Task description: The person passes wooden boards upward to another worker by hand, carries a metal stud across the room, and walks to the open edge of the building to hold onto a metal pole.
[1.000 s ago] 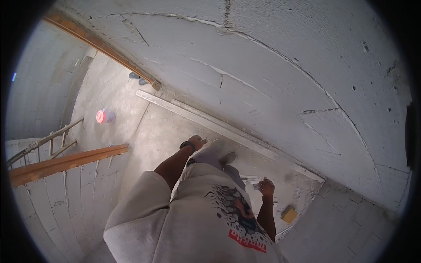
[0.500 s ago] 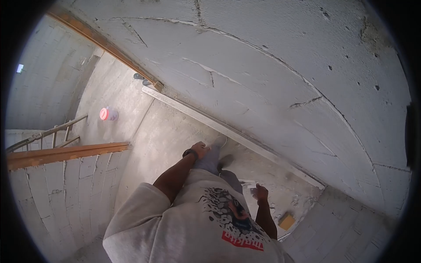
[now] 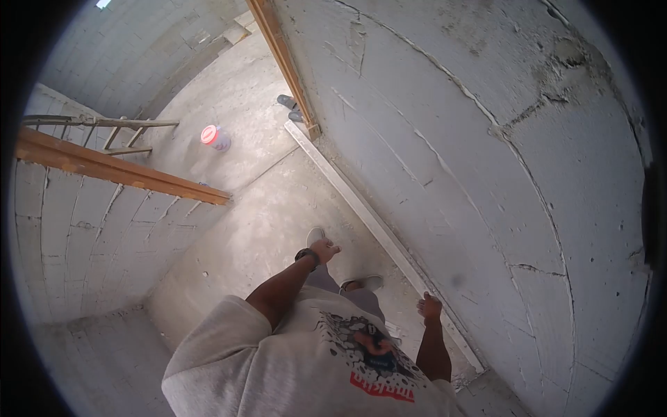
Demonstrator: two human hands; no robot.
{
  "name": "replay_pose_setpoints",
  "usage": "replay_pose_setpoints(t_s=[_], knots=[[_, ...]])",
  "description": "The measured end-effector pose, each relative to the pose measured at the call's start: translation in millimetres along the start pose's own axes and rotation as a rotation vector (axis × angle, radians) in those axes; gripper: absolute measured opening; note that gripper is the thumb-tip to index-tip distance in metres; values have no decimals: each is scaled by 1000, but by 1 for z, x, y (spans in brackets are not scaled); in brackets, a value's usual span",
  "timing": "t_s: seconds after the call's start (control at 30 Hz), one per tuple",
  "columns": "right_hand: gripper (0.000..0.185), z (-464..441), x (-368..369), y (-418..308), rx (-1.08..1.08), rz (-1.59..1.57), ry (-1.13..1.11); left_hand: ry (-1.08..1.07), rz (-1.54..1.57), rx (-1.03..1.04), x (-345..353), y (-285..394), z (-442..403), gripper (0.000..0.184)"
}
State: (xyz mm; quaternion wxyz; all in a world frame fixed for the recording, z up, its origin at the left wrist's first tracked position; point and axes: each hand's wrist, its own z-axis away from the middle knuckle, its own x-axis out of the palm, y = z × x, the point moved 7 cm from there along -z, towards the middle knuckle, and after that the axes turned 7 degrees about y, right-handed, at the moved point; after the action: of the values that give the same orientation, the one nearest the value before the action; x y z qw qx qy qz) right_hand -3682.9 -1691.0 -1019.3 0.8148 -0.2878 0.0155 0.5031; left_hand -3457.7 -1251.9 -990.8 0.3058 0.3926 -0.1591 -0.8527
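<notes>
My left hand (image 3: 324, 250), with a dark watch (image 3: 307, 257) on the wrist, hangs in front of my body above a shoe. Its fingers are loosely bent and a little apart, and nothing shows in them. My right hand (image 3: 429, 307) hangs at the right, over the long pale bar (image 3: 368, 208) that lies along the foot of the wall. Its fingers are half curled with small gaps, and I see no object in it. Below both hands are my printed grey shirt (image 3: 299, 361) and my feet in light shoes (image 3: 365, 283).
Block walls (image 3: 445, 139) rise at both sides. An orange-brown frame post (image 3: 281, 59) and another one (image 3: 118, 167) flank an opening. Beyond it are a pink-lidded tub (image 3: 215, 137), dark slippers (image 3: 288, 104) and a wooden ladder (image 3: 125, 123).
The view has turned, so the opening, tub and slippers have shifted to the right. My feet have moved apart. My right hand is now over the bar, and the yellowish block has left the view.
</notes>
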Motion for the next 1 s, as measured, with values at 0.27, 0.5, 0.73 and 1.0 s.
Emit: replay_pose_setpoints(t_s=[0.27,0.5,0.73,1.0], knots=[[30,12,170,-95,-76,201,13,192,257,-69,-140,-111,-46,61],[29,85,409,-160,-309,447,-293,455,461,-335,-292,-290,-62,43],[29,128,543,-255,-414,547,-327,469,930,-502,-359,-328,-98,37],[30,68,650,-331,-304,654,-191,305,1108,-575,-404,-291,-193,61]])
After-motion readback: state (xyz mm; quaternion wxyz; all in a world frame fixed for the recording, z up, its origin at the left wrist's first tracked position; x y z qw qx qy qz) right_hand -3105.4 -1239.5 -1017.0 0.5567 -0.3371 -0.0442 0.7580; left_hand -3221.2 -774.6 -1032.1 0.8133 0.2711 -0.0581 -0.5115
